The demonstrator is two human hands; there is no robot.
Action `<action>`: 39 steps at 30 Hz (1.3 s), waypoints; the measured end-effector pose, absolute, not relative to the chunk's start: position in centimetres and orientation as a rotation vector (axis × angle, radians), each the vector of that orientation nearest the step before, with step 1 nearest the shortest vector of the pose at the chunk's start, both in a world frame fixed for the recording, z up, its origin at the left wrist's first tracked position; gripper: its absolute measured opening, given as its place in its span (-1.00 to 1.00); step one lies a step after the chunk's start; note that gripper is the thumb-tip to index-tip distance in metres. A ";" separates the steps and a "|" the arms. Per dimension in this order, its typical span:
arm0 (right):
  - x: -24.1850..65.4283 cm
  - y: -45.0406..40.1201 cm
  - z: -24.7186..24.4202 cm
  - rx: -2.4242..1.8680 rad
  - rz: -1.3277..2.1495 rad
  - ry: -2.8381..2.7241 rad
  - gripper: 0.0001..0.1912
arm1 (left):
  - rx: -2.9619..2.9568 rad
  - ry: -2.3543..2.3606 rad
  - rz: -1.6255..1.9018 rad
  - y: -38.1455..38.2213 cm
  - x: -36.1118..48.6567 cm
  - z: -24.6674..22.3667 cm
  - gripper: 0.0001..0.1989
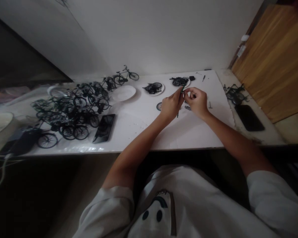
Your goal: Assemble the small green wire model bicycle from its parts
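Over the white board, my left hand is closed around a thin dark model bicycle part. One end of it sticks up above my fingers and another shows below. My right hand meets it there, thumb and forefinger pinched at the part; whatever small thing they grip is too small to make out. A small spoked wheel lies just left of my left hand, partly covered by it. Behind my hands are two white plates with dark bicycle parts, a left pile and a right pile.
Many black model bicycles crowd the left side, near a white plate and a phone. Another dark phone lies at right below dark green parts. A small T-shaped piece is right of my hands.
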State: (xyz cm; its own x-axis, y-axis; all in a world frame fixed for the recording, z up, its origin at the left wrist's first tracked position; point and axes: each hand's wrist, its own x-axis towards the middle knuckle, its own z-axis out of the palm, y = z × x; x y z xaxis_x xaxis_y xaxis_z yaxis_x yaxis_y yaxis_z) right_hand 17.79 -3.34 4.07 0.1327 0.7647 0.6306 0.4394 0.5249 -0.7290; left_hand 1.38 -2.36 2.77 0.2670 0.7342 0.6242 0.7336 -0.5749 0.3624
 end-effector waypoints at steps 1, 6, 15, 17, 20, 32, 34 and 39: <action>17.7 -3.4 4.2 -1.096 0.333 -1.492 -0.93 | 2.503 1.453 1.224 -2.4 1.4 2.9 -0.54; 17.5 -3.3 4.5 -1.119 0.513 -1.404 -0.86 | 2.519 1.488 1.191 -2.8 1.4 3.3 -0.53; 17.6 -2.6 3.8 -1.105 0.842 -1.280 -0.48 | 2.629 1.507 1.136 -2.8 1.2 3.7 -0.51; 17.7 -2.8 4.1 -1.086 0.695 -1.335 -0.49 | 2.606 1.525 1.160 -2.7 1.3 3.6 -0.50; 18.0 -3.0 4.7 -1.059 0.471 -1.445 -0.56 | 2.563 1.528 1.192 -2.4 1.3 3.2 -0.49; 18.7 -3.3 4.1 -1.081 0.083 -1.652 -0.82 | 2.458 1.400 1.230 -1.9 1.4 2.2 -0.47; 18.6 -3.2 3.8 -1.087 0.077 -1.651 -0.83 | 2.449 1.397 1.236 -1.9 1.5 2.1 -0.47; 18.8 -2.9 3.6 -1.143 0.005 -1.673 -0.85 | 2.404 1.378 1.278 -1.9 1.7 1.8 -0.49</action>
